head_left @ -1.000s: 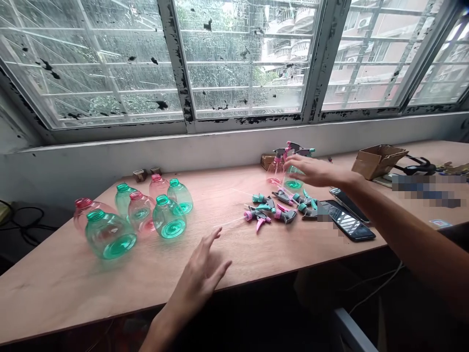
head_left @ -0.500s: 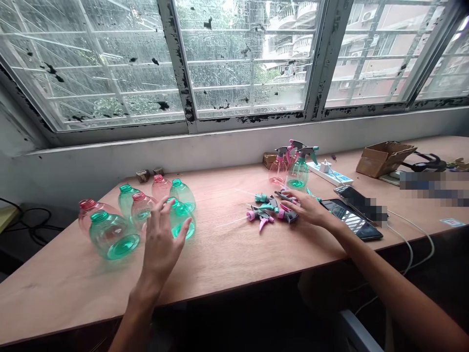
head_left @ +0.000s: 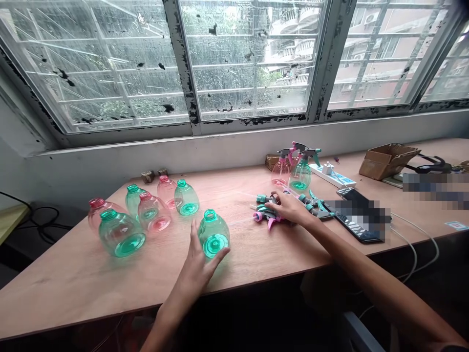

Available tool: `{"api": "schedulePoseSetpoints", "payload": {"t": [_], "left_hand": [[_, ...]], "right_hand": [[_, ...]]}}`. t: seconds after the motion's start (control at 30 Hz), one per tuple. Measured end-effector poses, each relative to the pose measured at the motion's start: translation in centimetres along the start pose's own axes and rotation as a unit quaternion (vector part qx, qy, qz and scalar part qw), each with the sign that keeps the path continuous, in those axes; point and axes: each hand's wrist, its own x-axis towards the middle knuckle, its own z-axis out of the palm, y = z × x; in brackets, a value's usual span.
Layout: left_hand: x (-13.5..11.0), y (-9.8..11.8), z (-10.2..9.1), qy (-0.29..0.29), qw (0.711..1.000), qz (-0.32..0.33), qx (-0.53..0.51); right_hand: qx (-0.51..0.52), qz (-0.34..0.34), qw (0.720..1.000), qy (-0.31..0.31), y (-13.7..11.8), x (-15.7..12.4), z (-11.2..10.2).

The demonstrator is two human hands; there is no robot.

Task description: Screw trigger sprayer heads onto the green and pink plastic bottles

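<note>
My left hand point(head_left: 200, 261) is closed round the lower side of a clear green bottle point(head_left: 216, 222) with an open neck, thumb in front. The bottle leans slightly, its base facing me, at the table's front middle. To the right, my right hand point(head_left: 291, 208) reaches onto a pile of spray heads point(head_left: 261, 215) in pink, teal and grey, with thin clear tubes. Its fingers close on one grey and teal spray head point(head_left: 270, 207), partly hidden beneath them. Several open green bottles point(head_left: 122, 237) and pink bottles point(head_left: 156, 215) stand at the left.
Finished-looking spray bottles point(head_left: 300, 173) with heads on stand at the back, near a white power strip point(head_left: 335, 176). Phones point(head_left: 361, 227) with white cables lie at the right. A cardboard box point(head_left: 386, 161) stands farther back. The window wall borders the table point(head_left: 242, 259).
My left hand has taken the green bottle out of the group and moved it right and towards me. My right hand has shifted slightly left over the spray heads.
</note>
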Motion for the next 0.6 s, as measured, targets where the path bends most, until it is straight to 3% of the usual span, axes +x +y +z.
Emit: {"api": "schedulePoseSetpoints", "payload": {"t": [0.07,0.17,0.33,0.47,0.6], "left_hand": [[0.1,-0.4,-0.2,-0.027,0.998,-0.043,-0.024],[0.0,-0.3,-0.5,-0.017,0.997,-0.05,-0.058],[-0.2,0.2,-1.0,0.031,0.993,-0.045,-0.105],[0.1,0.3,-1.3,0.03,0.991,-0.031,-0.128],[0.1,0.5,-1.4,0.018,0.993,-0.001,-0.117]], "right_hand": [[0.045,-0.008,0.999,0.01,-0.2,0.0,-0.1],[0.118,-0.021,0.992,0.038,-1.0,-0.8,-0.7],[0.243,-0.03,0.967,0.075,-3.2,-5.6,-2.2],[0.401,0.026,0.914,0.064,-3.5,-9.1,-2.8],[0.423,0.061,0.901,0.067,-2.6,-9.9,-3.0]]}}
